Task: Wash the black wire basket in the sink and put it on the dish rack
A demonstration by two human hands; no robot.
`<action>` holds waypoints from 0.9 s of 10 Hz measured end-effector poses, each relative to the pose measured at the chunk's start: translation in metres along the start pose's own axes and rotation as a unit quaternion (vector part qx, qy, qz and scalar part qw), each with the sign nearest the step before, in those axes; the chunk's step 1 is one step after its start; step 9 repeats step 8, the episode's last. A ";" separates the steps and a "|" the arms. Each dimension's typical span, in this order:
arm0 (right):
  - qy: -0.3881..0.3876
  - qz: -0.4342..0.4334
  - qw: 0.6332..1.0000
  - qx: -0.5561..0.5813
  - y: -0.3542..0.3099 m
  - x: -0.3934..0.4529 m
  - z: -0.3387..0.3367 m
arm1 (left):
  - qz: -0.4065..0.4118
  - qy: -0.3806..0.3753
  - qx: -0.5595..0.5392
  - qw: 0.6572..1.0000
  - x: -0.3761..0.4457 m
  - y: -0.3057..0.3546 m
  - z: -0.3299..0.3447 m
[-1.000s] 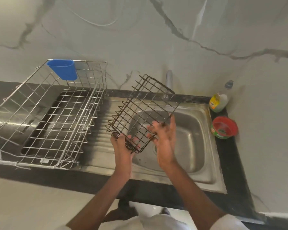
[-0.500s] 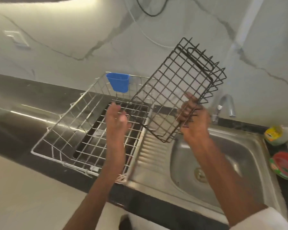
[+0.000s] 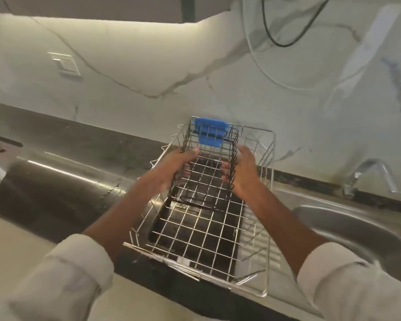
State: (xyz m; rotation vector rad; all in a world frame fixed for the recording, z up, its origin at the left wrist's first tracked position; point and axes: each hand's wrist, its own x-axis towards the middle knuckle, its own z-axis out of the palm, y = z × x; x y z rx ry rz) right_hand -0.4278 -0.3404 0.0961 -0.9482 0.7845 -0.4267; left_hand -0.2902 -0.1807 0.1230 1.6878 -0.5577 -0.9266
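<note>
Black wire basket [image 3: 206, 174]: open side up, inside the far half of the silver wire dish rack [image 3: 195, 239], in front of the blue plastic cup [image 3: 210, 134] on its back rail. Left hand [image 3: 178, 166]: fingers curled round the basket's left wall. Right hand [image 3: 242, 167]: fingers curled on the right wall. Steel sink [image 3: 357, 225] and tap [image 3: 370, 177]: right of the rack, on the dark surface [image 3: 63, 181]

Black wire basket [image 3: 204, 172] upright inside dish rack [image 3: 252, 230], far end. Left hand [image 3: 175, 166] grips its left wall, right hand [image 3: 242, 171] its right wall. Blue cup [image 3: 210, 133] behind. Sink [image 3: 357, 225] at right, worktop [image 3: 56, 181] at left.
</note>
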 end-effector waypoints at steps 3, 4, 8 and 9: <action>0.071 0.077 0.980 -0.172 0.066 0.018 0.001 | -0.099 0.002 0.041 0.994 0.041 -0.080 0.014; 0.082 0.093 0.976 -0.180 0.073 0.022 0.001 | -0.112 0.008 0.059 0.992 0.043 -0.088 0.019; 0.187 -0.063 0.909 -0.366 0.045 0.017 -0.007 | 0.041 0.141 0.276 0.950 0.062 -0.089 0.022; 0.187 -0.063 0.909 -0.366 0.045 0.017 -0.007 | 0.041 0.141 0.276 0.950 0.062 -0.089 0.022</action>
